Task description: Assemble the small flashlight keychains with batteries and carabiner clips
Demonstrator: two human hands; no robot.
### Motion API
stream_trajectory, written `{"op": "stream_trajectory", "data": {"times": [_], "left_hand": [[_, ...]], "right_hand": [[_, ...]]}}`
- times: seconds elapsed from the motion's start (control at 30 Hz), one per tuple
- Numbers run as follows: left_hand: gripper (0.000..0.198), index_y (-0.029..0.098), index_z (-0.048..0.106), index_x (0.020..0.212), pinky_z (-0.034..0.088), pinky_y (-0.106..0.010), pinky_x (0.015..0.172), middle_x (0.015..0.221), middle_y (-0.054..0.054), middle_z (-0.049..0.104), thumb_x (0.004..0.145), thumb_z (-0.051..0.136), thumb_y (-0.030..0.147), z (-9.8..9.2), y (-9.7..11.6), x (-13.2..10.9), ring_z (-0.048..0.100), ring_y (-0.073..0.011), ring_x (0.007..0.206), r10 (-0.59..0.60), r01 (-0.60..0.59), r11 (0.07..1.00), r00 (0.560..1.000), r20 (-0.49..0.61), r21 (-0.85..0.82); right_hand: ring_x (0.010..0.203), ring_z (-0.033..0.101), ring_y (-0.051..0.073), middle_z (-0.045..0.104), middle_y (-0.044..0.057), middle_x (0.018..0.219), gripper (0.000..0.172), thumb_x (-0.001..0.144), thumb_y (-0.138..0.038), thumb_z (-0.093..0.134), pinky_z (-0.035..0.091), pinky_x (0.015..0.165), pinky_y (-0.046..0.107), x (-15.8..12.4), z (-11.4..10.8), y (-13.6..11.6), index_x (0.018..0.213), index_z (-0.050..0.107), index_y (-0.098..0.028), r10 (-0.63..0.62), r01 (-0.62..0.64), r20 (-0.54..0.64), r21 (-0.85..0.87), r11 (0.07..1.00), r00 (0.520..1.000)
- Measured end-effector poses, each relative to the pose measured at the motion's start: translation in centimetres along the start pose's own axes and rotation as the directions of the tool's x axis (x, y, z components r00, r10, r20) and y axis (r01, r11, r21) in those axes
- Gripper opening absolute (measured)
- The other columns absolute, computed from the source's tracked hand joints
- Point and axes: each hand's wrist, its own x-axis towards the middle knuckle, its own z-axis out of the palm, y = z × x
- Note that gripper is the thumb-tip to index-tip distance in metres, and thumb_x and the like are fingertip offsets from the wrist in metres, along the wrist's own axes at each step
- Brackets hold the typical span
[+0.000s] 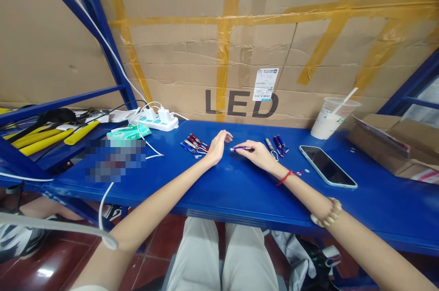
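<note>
My right hand [256, 154] pinches a slim purple keychain flashlight [242, 149], which lies level and points left. Opposite its tip, my left hand [217, 148] is upright on its edge, palm facing right, fingers stretched out and nothing held. Just left of that hand, several red, silver and blue keychain flashlights [192, 143] with carabiner clips lie side by side, some partly hidden behind it. Beyond my right hand lie a silver keychain flashlight [269, 144] and dark blue and purple ones [278, 141], also with clips.
A phone [328, 166] lies on the blue table [219, 195] at right, near a plastic cup with a straw [332, 117] and an open cardboard box [401, 145]. At left are a power strip [161, 122], a tissue pack [128, 132], white cables and yellow tubes [44, 140]. Cardboard stands behind.
</note>
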Motion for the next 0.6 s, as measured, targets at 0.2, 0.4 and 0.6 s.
{"op": "stream_trajectory", "data": {"times": [0.2, 0.4, 0.6], "left_hand": [[0.033, 0.018, 0.051, 0.076, 0.042, -0.027, 0.079, 0.079, -0.003, 0.059, 0.09, 0.024, 0.03, 0.4, 0.4, -0.5, 0.055, -0.0153, 0.081, -0.015, 0.015, 1.0, 1.0, 0.027, 0.026], [0.016, 0.021, 0.053, 0.078, 0.037, -0.03, 0.089, 0.089, -0.003, 0.061, 0.085, 0.04, 0.026, -0.7, 1.3, -0.3, 0.054, -0.0174, 0.092, 0.086, -0.088, 0.966, 0.996, 0.016, 0.245], [0.016, 0.019, 0.059, 0.088, 0.042, -0.029, 0.085, 0.091, -0.004, 0.064, 0.079, 0.045, 0.017, -5.1, 2.5, 3.0, 0.058, -0.0167, 0.088, 0.196, -0.157, 0.906, 0.979, -0.06, 0.392]], "right_hand": [[0.078, 0.059, 0.017, 0.066, 0.003, 0.083, 0.045, 0.092, -0.045, 0.032, 0.044, 0.073, 0.028, 0.1, 0.1, 0.2, 0.094, 0.07, -0.021, 0.021, -0.018, 0.035, -0.079, 0.997, 0.999], [0.089, 0.063, 0.02, 0.069, 0.002, 0.1, 0.028, 0.087, -0.041, 0.045, 0.043, 0.078, 0.031, -0.1, -0.7, -0.8, 0.098, 0.066, -0.026, 0.122, -0.115, 0.002, -0.313, 0.943, 0.993], [0.084, 0.064, 0.022, 0.07, 0.003, 0.081, 0.012, 0.078, -0.03, 0.058, 0.044, 0.067, 0.031, -0.2, -2.7, -0.8, 0.085, 0.062, -0.022, 0.381, -0.388, -0.132, -0.546, 0.742, 0.915]]}}
